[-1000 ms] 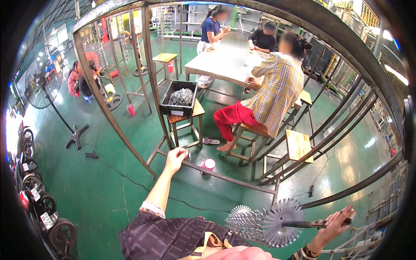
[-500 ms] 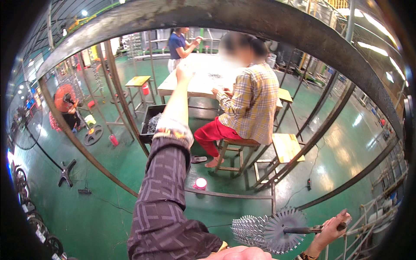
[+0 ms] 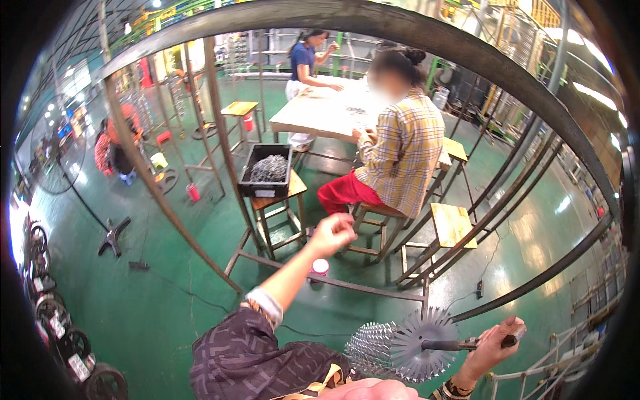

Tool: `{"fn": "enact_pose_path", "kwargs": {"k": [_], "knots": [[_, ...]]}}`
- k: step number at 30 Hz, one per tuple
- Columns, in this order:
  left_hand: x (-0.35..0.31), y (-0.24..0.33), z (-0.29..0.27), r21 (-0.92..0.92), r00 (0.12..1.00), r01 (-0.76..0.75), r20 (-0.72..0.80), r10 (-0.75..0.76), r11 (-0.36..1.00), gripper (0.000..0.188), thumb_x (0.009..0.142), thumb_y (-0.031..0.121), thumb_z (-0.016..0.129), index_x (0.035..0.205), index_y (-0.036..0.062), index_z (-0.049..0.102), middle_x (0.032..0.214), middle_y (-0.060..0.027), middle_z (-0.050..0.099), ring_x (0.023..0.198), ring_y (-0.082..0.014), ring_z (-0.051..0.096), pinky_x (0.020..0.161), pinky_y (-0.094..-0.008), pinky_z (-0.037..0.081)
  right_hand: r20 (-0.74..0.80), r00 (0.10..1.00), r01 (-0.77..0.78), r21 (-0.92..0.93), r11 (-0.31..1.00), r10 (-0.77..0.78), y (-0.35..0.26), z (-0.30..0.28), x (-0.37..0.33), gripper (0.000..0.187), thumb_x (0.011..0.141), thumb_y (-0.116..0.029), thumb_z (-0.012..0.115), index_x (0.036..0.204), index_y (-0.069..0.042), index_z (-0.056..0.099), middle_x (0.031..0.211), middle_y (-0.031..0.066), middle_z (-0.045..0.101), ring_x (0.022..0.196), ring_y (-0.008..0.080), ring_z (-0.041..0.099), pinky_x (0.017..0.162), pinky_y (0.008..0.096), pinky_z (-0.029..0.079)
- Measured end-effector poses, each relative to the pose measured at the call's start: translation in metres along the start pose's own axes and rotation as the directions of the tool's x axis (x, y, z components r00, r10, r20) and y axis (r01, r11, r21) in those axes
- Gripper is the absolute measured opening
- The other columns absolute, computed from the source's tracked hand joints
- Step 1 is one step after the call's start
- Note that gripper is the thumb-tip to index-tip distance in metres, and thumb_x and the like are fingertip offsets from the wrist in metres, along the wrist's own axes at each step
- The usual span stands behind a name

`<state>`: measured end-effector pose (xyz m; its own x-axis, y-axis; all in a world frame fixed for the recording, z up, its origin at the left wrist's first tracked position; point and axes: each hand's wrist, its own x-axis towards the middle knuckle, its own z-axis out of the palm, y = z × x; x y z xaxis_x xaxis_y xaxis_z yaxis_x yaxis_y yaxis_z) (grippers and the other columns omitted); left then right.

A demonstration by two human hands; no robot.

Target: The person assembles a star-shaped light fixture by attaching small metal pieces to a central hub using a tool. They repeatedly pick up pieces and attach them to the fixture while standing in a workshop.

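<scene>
My right hand [image 3: 492,350], at the lower right, is wrapped round the dark handle end of a metal shaft [image 3: 440,345]. On the shaft sits a grey metal disc [image 3: 421,347] with a slotted rim. Rows of small shiny metal pieces [image 3: 370,343] stack up on the disc's left side. My left hand [image 3: 332,233] hangs in the air near the middle, in front of the seated person's stool. Its fingers are curled in; whether anything is between them is hidden. A curved dark metal frame [image 3: 373,17] arches over the scene.
A black bin [image 3: 245,187] of small metal pieces stands on a wooden stool [image 3: 298,188]. A seated person [image 3: 407,147] in a checked shirt and another in blue [image 3: 302,60] are at a white table [image 3: 300,117]. A pink-and-white container [image 3: 320,268] stands beyond the frame's lower bar.
My left arm has come down and back from far forward, uncovering the black bin and table. My right hand has shifted slightly left with the slotted disc and shaft. The view has turned a little.
</scene>
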<state>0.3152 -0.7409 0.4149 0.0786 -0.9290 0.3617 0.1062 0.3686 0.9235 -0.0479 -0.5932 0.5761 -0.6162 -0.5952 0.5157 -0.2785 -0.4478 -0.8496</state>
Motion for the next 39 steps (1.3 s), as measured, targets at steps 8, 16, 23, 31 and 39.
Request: {"fn": "enact_pose_path", "kwargs": {"k": [8, 16, 23, 31, 39], "knots": [[-0.248, 0.102, 0.159, 0.219, 0.935, -0.268, 0.293, 0.199, 0.938, 0.076, 0.07, 0.021, 0.077, 0.135, 0.0039, 0.04, 0.126, -0.0155, 0.048, 0.118, -0.0275, 0.047, 0.101, -0.0386, 0.036, 0.372, 0.927, -0.011, 0.154, 0.988, -0.047, -0.03, -0.025, -0.087, 0.022, 0.092, -0.028, 0.058, 0.084, -0.009, 0.051, 0.058, -0.0059, 0.036, 0.046, 0.0016, 0.031, 0.039, 0.0198, 0.023], [-0.347, 0.106, 0.162, 0.26, 0.986, -0.144, -0.045, 0.161, 0.955, 0.05, 0.076, 0.018, 0.071, 0.116, 0.0001, 0.046, 0.094, -0.0128, 0.056, 0.086, -0.0206, 0.054, 0.079, -0.0336, 0.044, 0.651, 0.745, -0.053, 0.277, 0.959, -0.147, -0.078, -0.026, -0.196, 0.02, 0.089, -0.016, 0.062, 0.081, -0.001, 0.051, 0.073, -0.0001, 0.044, 0.068, 0.0116, 0.043, 0.061, 0.0262, 0.037], [-0.422, 0.135, 0.084, 0.211, 0.969, 0.027, -0.244, 0.026, 0.977, 0.025, 0.085, 0.003, 0.059, 0.103, 0.0006, 0.042, 0.074, -0.0111, 0.054, 0.071, -0.0134, 0.049, 0.066, -0.0336, 0.044, 0.729, 0.62, -0.098, 0.439, 0.893, -0.291, -0.141, -0.006, -0.305, 0.03, 0.093, -0.027, 0.058, 0.075, -0.005, 0.048, 0.059, -0.0041, 0.038, 0.05, 0.0039, 0.032, 0.045, 0.0226, 0.024], [-0.503, 0.194, -0.045, 0.27, 0.943, 0.118, -0.331, -0.023, 0.955, 0.026, 0.086, 0.004, 0.059, 0.103, -0.0003, 0.04, 0.077, -0.0142, 0.057, 0.074, -0.0129, 0.051, 0.067, -0.0337, 0.044, 0.845, 0.478, -0.299, 0.413, 0.86, -0.24, -0.214, 0.035, -0.433, 0.031, 0.091, -0.025, 0.06, 0.072, -0.003, 0.048, 0.061, -0.0043, 0.039, 0.052, 0.0044, 0.033, 0.046, 0.0232, 0.025], [-0.652, 0.264, -0.215, 0.611, 0.791, 0.263, -0.579, 0.195, 0.747, 0.053, 0.075, 0.011, 0.071, 0.124, 0.0049, 0.052, 0.116, -0.0153, 0.057, 0.107, -0.0272, 0.057, 0.095, -0.0357, 0.044, 0.888, 0.412, -0.497, 0.407, 0.766, -0.204, -0.269, 0.096, -0.542, 0.026, 0.091, -0.024, 0.06, 0.075, -0.006, 0.049, 0.056, -0.005, 0.04, 0.041, 0.0021, 0.033, 0.037, 0.0205, 0.021]]}}
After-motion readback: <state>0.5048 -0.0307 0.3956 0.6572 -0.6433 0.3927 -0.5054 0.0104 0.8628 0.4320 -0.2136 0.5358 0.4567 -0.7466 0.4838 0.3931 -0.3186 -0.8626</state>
